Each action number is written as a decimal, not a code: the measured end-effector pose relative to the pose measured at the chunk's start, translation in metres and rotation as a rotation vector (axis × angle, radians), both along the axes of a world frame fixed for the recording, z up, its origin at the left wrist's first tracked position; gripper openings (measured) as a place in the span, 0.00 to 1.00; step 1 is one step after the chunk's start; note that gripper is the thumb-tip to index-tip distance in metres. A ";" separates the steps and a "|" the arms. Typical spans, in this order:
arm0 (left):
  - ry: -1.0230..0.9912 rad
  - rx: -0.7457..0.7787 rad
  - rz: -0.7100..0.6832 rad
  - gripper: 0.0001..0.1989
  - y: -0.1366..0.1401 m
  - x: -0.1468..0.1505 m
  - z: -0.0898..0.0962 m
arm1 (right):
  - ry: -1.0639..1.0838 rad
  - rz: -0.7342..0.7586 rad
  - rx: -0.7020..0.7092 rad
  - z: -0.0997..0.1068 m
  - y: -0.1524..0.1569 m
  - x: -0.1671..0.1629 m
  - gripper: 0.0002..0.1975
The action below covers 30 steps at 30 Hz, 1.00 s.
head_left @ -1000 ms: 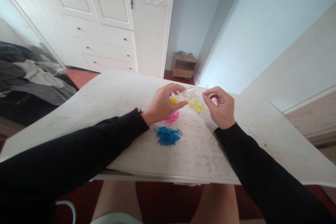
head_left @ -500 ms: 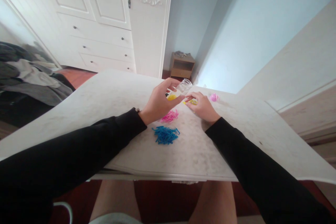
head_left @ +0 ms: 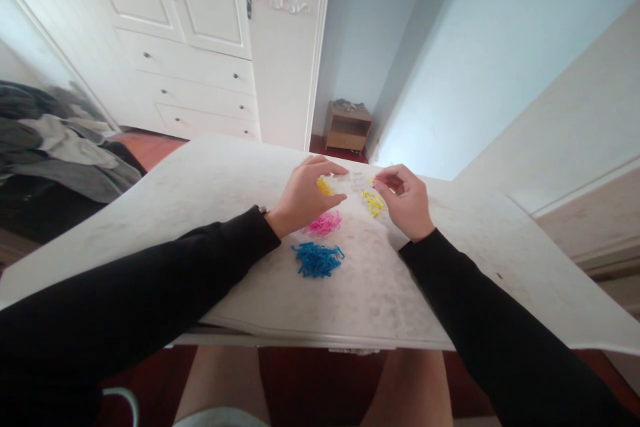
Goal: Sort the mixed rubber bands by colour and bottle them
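My left hand (head_left: pixel 305 192) is curled around a small clear jar (head_left: pixel 354 181) lying on its side, its mouth towards the right. Yellow pieces (head_left: pixel 324 187) show at the jar's closed end, by my palm. Just off the mouth, my right hand (head_left: pixel 406 199) pinches a thin yellow strip (head_left: pixel 373 180). Below those fingertips lies a small heap of yellow strips (head_left: pixel 373 204). A pink heap of thin strips (head_left: pixel 324 223) sits beneath my left hand, and a larger blue heap (head_left: pixel 318 260) lies nearer to me.
All of this is on a white, stained tabletop (head_left: pixel 240 180). Beyond it stand a white wardrobe (head_left: pixel 205 87) and a small wooden nightstand (head_left: pixel 349 127). Clothes (head_left: pixel 60 140) are piled at the left.
My right hand has lifted and moved right, now pinching a yellow strip. The jar has tipped from slanting upward to nearly level. The pink thing at the right is now hidden.
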State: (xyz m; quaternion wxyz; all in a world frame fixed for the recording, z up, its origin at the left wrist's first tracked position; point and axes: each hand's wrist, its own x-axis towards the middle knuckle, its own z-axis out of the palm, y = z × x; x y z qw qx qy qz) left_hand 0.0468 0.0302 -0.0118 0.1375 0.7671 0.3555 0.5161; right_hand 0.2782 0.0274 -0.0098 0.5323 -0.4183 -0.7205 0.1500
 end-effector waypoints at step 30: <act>0.135 -0.030 -0.004 0.17 -0.004 0.002 0.001 | 0.083 0.128 0.037 0.002 -0.014 -0.012 0.08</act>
